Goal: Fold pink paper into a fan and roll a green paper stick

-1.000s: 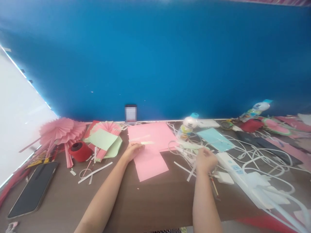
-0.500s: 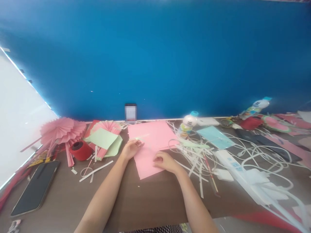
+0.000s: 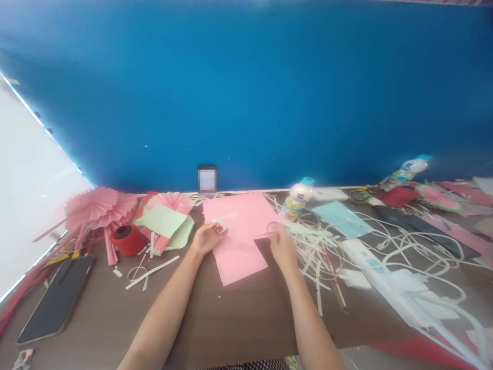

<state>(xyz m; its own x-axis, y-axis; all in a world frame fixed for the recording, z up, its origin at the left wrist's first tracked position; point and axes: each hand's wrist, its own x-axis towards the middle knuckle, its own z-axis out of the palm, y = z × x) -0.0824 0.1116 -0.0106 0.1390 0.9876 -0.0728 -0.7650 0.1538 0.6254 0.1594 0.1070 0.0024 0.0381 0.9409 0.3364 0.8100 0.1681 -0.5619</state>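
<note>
Right hand has shifted rightward over brown table, blue wall behind.

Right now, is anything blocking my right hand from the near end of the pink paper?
Nothing visible: only table shows between your right hand and the pink paper's near end. The strips lie on the hand's other side.

On my tabletop, seemingly overlapping paper sheets lie near the far edge, a phone near the left.
</note>
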